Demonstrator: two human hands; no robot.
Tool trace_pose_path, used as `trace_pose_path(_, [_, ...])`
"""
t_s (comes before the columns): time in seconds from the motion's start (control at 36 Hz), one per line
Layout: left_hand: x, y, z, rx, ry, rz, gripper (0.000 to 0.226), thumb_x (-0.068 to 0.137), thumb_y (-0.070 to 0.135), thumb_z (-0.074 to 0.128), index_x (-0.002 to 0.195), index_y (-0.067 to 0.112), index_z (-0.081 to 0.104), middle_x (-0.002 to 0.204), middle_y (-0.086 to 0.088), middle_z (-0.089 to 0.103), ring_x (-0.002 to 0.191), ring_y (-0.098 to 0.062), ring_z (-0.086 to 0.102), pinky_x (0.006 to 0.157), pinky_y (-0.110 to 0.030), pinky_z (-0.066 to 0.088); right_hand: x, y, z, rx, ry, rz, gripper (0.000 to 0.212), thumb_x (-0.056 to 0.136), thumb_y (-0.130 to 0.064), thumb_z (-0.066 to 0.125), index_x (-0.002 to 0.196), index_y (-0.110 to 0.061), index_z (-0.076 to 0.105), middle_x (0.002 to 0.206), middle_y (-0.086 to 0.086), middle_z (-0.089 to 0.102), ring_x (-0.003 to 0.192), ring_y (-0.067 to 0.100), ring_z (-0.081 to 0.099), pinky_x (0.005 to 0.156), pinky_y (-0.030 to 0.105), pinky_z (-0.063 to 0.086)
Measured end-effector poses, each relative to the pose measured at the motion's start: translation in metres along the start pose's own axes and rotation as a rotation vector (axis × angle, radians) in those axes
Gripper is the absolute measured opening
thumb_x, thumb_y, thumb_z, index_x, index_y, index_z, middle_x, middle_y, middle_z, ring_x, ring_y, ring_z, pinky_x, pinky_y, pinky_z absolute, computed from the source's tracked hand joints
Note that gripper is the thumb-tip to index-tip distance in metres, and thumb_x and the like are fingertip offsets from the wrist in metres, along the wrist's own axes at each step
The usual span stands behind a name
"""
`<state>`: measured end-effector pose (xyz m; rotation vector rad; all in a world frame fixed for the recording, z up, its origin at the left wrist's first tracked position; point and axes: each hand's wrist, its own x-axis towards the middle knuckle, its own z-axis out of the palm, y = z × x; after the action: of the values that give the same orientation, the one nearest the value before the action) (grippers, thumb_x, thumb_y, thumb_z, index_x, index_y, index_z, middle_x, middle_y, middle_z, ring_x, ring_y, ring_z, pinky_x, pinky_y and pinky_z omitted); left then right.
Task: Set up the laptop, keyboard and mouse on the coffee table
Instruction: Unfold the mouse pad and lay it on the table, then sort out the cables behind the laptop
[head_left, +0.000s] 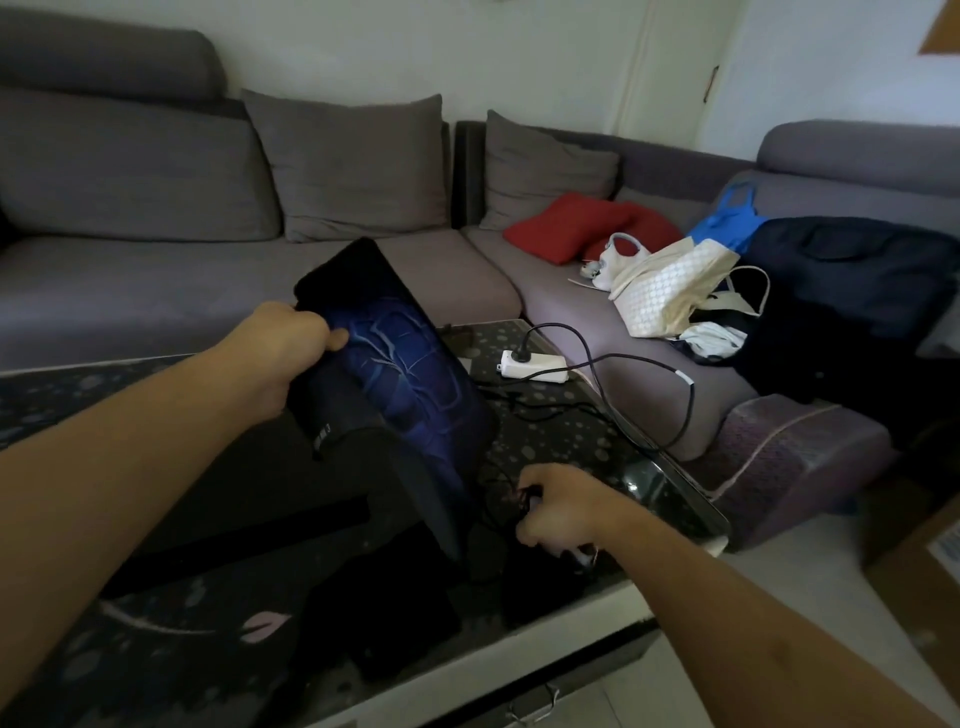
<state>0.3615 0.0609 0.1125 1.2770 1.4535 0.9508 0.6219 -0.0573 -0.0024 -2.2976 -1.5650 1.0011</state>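
Left hand (291, 345) pinching the upper left edge of a large, thin, dark mat printed with a blue pattern (410, 374), thumb on the printed face, holding it raised and tilted over the glossy black, speckle-patterned coffee table (561, 431). Mat's long axis running from the far left corner down toward the near right, low end close by the right hand (558, 506). Right hand curled around something small and dark with a thin black cable (644, 364) nearby, probably the mouse; exact object hard to tell. White power strip (532, 361) farther back on the table. Laptop and keyboard not clearly distinguishable among dark shapes under the mat. Left hand nearer the mat's top; likely laying it flat next.
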Motion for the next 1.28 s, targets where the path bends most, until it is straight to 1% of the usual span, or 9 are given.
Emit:
trace_pose_path(0.08, [-0.002, 0.004, -0.002, -0.141, -0.06, -0.057, 0.024, 0.098, 0.008, 0.066, 0.122, 0.002, 0.064, 0.109, -0.019, 0.073, 0.09, -0.032, 0.07, 0.068, -0.04, 0.057, -0.003, -0.004, -0.027, 0.308, 0.216, 0.032, 0.021, 0.079, -0.006, 0.074, 0.099, -0.007, 0.068, 0.052, 0.003, 0.061, 0.038, 0.015, 0.056, 0.042, 0.025, 0.047])
trace_pose_path(0.25, [-0.007, -0.002, 0.016, -0.445, -0.189, -0.138, 0.016, 0.105, 0.014, 0.054, 0.108, 0.007, 0.068, 0.071, -0.008, 0.076, 0.054, -0.019, 0.073, 0.043, -0.028, 0.057, -0.036, -0.012, -0.105, 0.75, 0.725, -0.116, 0.025, 0.086, -0.014, 0.071, 0.11, -0.019, 0.065, 0.082, 0.006, 0.07, 0.069, 0.032, 0.07, 0.06, 0.045, 0.064])
trace_pose_path(0.39, [-0.011, -0.05, 0.064, -0.395, -0.155, -0.301, 0.028, 0.102, 0.004, 0.05, 0.124, 0.003, 0.067, 0.091, -0.017, 0.071, 0.072, -0.03, 0.067, 0.046, -0.034, 0.058, -0.043, -0.029, -0.142, 0.757, 1.131, -0.378, 0.027, 0.079, -0.021, 0.074, 0.1, -0.032, 0.061, 0.113, 0.011, 0.067, 0.074, 0.006, 0.065, 0.057, 0.014, 0.051])
trace_pose_path(0.58, [-0.042, -0.116, 0.116, 0.394, -0.34, -0.178, 0.01, 0.089, 0.001, 0.067, 0.099, -0.001, 0.065, 0.094, -0.016, 0.069, 0.087, -0.032, 0.067, 0.073, -0.043, 0.058, -0.025, -0.048, -0.109, 0.666, 0.791, -0.372, 0.031, 0.077, -0.016, 0.078, 0.105, -0.024, 0.067, 0.095, -0.001, 0.072, 0.086, 0.02, 0.07, 0.079, 0.034, 0.057])
trace_pose_path(0.72, [-0.029, -0.116, 0.118, 0.29, -0.251, -0.118, 0.012, 0.092, -0.002, 0.066, 0.098, 0.001, 0.056, 0.103, -0.021, 0.065, 0.099, -0.037, 0.066, 0.081, -0.043, 0.057, -0.014, -0.031, -0.072, 0.597, 0.397, -0.234, 0.025, 0.08, -0.011, 0.08, 0.098, -0.022, 0.068, 0.092, -0.001, 0.07, 0.075, 0.021, 0.068, 0.067, 0.032, 0.052])
trace_pose_path(0.89, [-0.022, -0.11, 0.127, -0.012, -0.279, -0.136, 0.015, 0.092, -0.004, 0.067, 0.106, 0.001, 0.068, 0.104, -0.022, 0.075, 0.091, -0.035, 0.073, 0.078, -0.044, 0.063, -0.018, -0.041, -0.085, 0.723, 0.384, -0.292, 0.024, 0.08, -0.013, 0.079, 0.101, -0.019, 0.068, 0.089, 0.004, 0.069, 0.075, 0.023, 0.067, 0.064, 0.038, 0.055])
trace_pose_path(1.06, [-0.023, -0.111, 0.138, 0.472, -0.194, -0.069, 0.048, 0.087, 0.013, 0.07, 0.126, -0.007, 0.05, 0.126, -0.026, 0.061, 0.114, -0.036, 0.064, 0.087, -0.038, 0.055, -0.017, -0.056, -0.082, 0.909, 0.246, -0.38, 0.038, 0.085, -0.007, 0.078, 0.118, -0.022, 0.069, 0.107, 0.007, 0.074, 0.081, 0.026, 0.073, 0.069, 0.05, 0.063])
trace_pose_path(1.17, [-0.025, -0.099, 0.124, 0.641, -0.048, 0.042, 0.064, 0.086, 0.025, 0.072, 0.138, 0.003, 0.041, 0.144, -0.021, 0.042, 0.133, -0.041, 0.045, 0.109, -0.045, 0.043, 0.001, -0.047, -0.061, 0.53, 0.34, -0.161, 0.109, 0.058, -0.026, 0.087, 0.153, -0.033, 0.035, 0.145, 0.009, 0.052, 0.124, 0.03, 0.061, 0.102, 0.041, 0.055])
trace_pose_path(1.28, [-0.019, -0.094, 0.113, 0.425, -0.24, -0.024, 0.026, 0.089, 0.018, 0.07, 0.115, 0.012, 0.07, 0.12, -0.014, 0.072, 0.107, -0.026, 0.068, 0.095, -0.037, 0.057, 0.008, -0.043, -0.048, 0.288, 0.402, 0.002, 0.097, 0.066, -0.032, 0.084, 0.147, -0.008, 0.038, 0.15, 0.019, 0.037, 0.129, 0.038, 0.051, 0.102, 0.037, 0.051])
